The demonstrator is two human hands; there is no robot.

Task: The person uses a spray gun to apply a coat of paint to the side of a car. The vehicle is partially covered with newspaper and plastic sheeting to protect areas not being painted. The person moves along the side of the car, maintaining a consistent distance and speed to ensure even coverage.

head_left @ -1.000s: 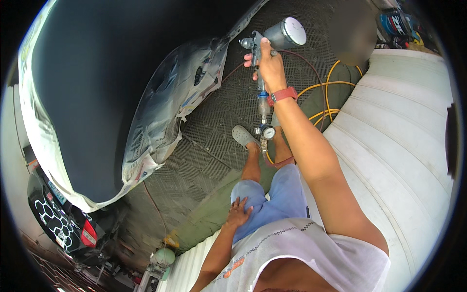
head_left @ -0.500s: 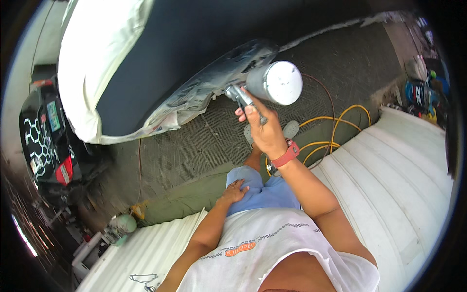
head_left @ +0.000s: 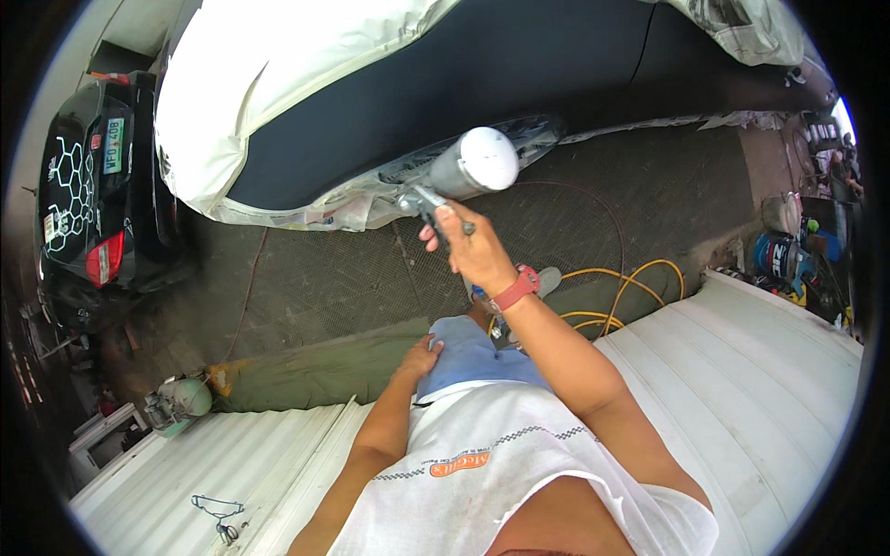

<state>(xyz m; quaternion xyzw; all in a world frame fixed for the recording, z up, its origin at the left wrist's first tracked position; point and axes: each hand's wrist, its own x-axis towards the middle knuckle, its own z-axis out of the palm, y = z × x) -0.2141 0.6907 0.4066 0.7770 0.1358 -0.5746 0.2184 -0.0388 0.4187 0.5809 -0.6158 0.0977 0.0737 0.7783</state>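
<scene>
My right hand (head_left: 476, 247) is closed around the grip of a spray gun (head_left: 428, 198), whose grey paint cup (head_left: 466, 167) with a pale lid tops it. The gun's front end points toward a matte dark car panel (head_left: 343, 139), beside the plastic-covered wheel area (head_left: 389, 185). White masking sheet (head_left: 218, 102) covers the upper part of that car. My left hand (head_left: 423, 358) lies on my blue shorts at the thigh, fingers extended, holding nothing. Whether spray leaves the nozzle, I cannot make out.
A black car (head_left: 107, 195) stands on the left. Yellow hose (head_left: 640, 278) loops over the floor at right, and a thin dark hose runs near the car. Pale ribbed metal sheeting (head_left: 742, 371) flanks me. A green tank compressor (head_left: 190, 397) sits lower left; a blue bucket (head_left: 777, 255) stands far right.
In the picture, my right hand and the spray gun have shifted left and slightly down. The view has turned, so more of the dark panel shows at right. My left hand stays on my thigh.
</scene>
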